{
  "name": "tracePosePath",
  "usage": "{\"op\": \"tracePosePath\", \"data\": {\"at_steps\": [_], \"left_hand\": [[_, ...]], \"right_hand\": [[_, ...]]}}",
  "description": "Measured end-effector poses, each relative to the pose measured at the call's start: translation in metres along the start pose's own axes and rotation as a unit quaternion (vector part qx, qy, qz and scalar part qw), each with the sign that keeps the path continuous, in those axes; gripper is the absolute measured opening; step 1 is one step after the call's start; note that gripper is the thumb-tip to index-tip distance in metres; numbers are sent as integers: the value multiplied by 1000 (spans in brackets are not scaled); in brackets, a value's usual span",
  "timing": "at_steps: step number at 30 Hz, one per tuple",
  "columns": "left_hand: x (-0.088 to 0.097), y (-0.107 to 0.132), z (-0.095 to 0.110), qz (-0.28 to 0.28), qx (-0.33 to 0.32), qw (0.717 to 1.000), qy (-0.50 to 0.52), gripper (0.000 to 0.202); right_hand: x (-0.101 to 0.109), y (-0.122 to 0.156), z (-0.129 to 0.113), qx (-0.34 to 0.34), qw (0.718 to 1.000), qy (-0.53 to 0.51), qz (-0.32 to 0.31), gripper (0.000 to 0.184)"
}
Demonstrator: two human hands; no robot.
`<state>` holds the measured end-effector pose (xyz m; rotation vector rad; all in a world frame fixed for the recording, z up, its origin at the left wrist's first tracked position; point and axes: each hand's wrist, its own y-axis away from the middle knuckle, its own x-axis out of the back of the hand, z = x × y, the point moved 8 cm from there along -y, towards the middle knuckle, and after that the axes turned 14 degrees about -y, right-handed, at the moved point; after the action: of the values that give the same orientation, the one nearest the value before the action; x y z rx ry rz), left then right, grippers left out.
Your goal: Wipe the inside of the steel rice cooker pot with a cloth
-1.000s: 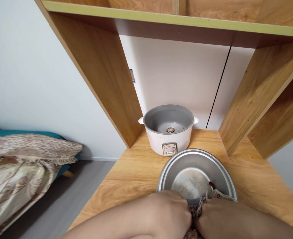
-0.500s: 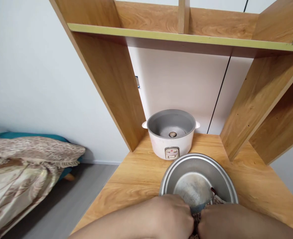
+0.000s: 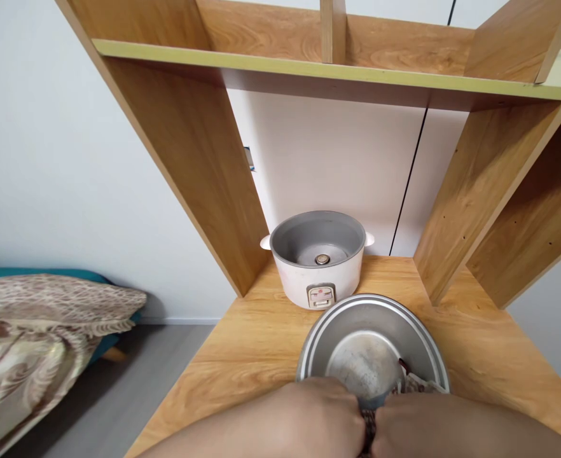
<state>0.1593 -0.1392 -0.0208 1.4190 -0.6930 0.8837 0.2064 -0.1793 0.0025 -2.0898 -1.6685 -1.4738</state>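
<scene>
Both of my hands are at the near rim of a round grey metal inner pot [image 3: 366, 359], which stands on the wooden desk. My left hand [image 3: 325, 413] is closed, and my right hand [image 3: 404, 416] is closed right beside it. Between the fists shows a brown patterned cloth [image 3: 369, 425], gripped by both. A pale end of it with a dark red strip lies inside the pot at the right. The fingertips are hidden from view. Just behind the pot sits a white rice cooker body [image 3: 317, 261], lidless, with its heating plate showing.
Wooden shelf uprights [image 3: 180, 172] rise left and right of the cooker, and a shelf with a yellow-green edge [image 3: 309, 69] crosses above. Bare desk top [image 3: 223, 369] extends to the left. A blanket-covered teal seat [image 3: 51, 318] stands on the floor at far left.
The view has shifted slightly, so the scene sits further left. Both hands keep their hold on the cloth at the pot's near rim. The cooker stays put.
</scene>
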Motion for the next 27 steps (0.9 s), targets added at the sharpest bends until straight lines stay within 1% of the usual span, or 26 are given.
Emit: {"op": "tracePosePath", "data": {"at_steps": [2,4,8,10,11,13,15,16,17,20,22,25,27], "left_hand": [[-1,-1,0,0,6,1000,-1,27],[-2,-2,0,17,3,1000,4,27],[2,-2,-3,58,18,998,7,30],[5,0,-2,62,17,998,5,31],[6,1,-1,61,13,998,4,32],[9,3,1,50,9,999,-3,33],[10,4,1,25,10,1000,-13,34],[11,4,1,9,11,1000,-18,34],[11,5,1,-3,11,1000,-24,33],[12,5,2,-26,10,999,-29,33],[13,4,3,-24,11,999,-28,33],[10,3,4,-16,9,1000,-23,29],[7,3,3,-4,15,1000,-23,29]], "right_hand": [[6,2,-6,1,1000,28,-2,33],[12,4,-11,-14,999,51,-12,32],[19,6,-18,-69,994,77,-40,28],[21,6,-17,-98,991,84,-44,27],[21,6,-16,-102,990,84,-43,28],[17,3,-14,-78,994,72,-35,29],[10,0,-9,-40,998,39,-23,30],[4,-1,-5,-33,999,18,-29,32],[2,-3,2,-46,999,2,-16,31],[-7,-6,16,-83,996,-22,-13,32],[-8,-7,16,-82,996,-7,-21,33],[-2,-7,6,-48,998,40,-31,35],[2,-6,2,-41,997,61,-30,34]]}}
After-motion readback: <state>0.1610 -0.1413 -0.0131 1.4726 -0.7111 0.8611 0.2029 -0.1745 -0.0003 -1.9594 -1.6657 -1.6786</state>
